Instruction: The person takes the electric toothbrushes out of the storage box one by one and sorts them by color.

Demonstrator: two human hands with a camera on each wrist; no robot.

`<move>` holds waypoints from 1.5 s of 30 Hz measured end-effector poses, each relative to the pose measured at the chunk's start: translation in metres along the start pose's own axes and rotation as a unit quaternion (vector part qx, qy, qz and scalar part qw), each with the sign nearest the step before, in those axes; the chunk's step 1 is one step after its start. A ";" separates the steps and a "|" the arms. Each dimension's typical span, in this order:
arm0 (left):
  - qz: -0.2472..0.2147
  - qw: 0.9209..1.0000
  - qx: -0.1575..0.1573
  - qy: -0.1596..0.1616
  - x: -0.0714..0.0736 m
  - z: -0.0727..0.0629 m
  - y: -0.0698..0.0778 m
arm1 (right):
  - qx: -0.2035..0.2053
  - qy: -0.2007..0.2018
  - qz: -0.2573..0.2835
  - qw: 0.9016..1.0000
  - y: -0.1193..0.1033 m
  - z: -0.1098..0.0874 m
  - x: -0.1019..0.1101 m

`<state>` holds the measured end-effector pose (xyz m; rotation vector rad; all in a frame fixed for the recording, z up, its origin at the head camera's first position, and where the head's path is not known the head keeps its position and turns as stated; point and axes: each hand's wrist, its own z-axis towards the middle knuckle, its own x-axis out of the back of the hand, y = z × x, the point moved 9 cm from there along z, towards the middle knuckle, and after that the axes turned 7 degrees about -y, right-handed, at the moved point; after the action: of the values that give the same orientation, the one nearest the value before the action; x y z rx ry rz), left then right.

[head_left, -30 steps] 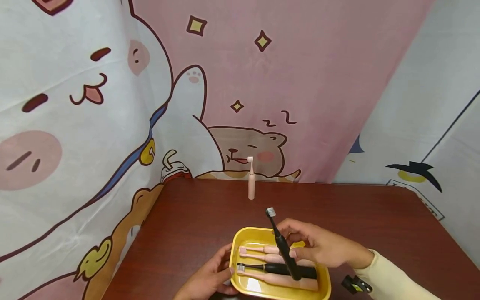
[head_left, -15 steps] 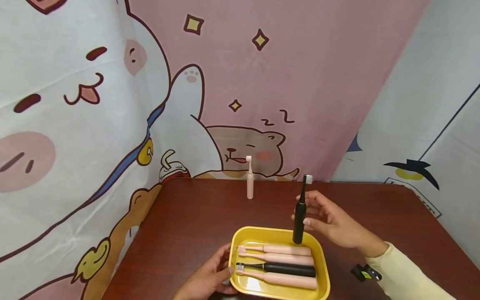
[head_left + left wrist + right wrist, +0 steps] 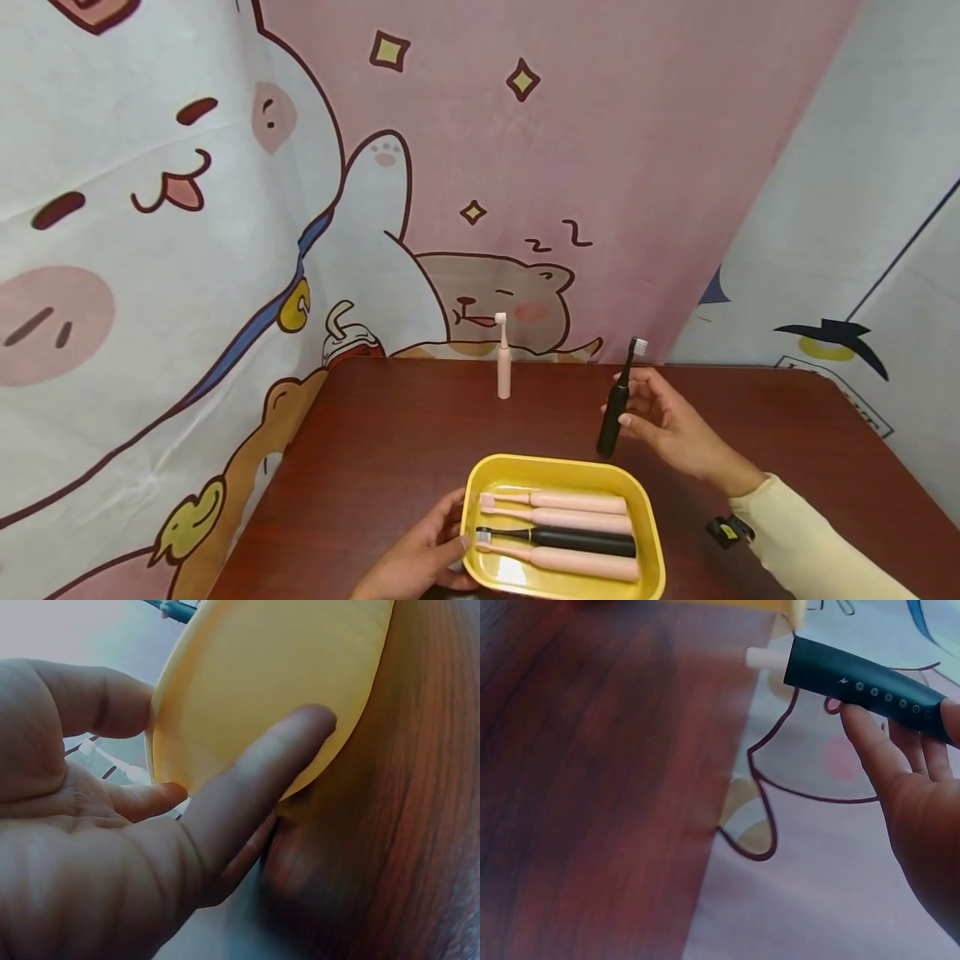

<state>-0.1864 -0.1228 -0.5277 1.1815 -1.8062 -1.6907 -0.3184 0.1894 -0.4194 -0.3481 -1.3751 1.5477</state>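
Upright in my right hand (image 3: 678, 429) is a black electric toothbrush (image 3: 615, 412), pinched between thumb and fingers with its white bristles on top. Its base is over the table beyond the yellow tray (image 3: 562, 463); whether it touches the wood I cannot tell. In the right wrist view, a row of small marks runs along the black handle (image 3: 870, 682). My left hand (image 3: 420, 550) grips the tray's left side, thumb at the rim and fingers against the outer wall (image 3: 262, 667). Inside the tray lie another black toothbrush (image 3: 577, 540) and several pink toothbrushes (image 3: 585, 563), heads to the left.
A pink electric toothbrush (image 3: 504, 371) stands upright near the back edge of the dark red-brown table (image 3: 405, 433). Behind the table hangs a cartoon-printed cloth (image 3: 637, 167), with more of it along the left. A small black clip-like device (image 3: 727, 530) is beside the right sleeve.
My right hand has lifted the black toothbrush from above the tray and carried it right and back, past the tray's far rim. The left hand stays at the tray's side.
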 end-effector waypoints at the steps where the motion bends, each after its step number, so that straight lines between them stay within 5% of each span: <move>1: 0.000 1.000 -0.002 -0.001 0.000 0.000 0.000 | -0.001 0.003 -0.001 1.000 0.003 0.000 0.001; 15: -0.002 1.000 0.002 0.001 0.001 0.000 -0.002 | -0.025 0.041 0.017 0.999 0.040 -0.002 0.013; 45: -0.004 1.000 0.009 0.004 0.000 0.000 0.000 | -0.050 0.098 -0.129 0.985 0.059 -0.035 0.044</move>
<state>-0.1860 -0.1227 -0.5278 1.2034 -1.8188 -1.6747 -0.3404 0.2533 -0.4647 -0.3586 -1.2905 1.2019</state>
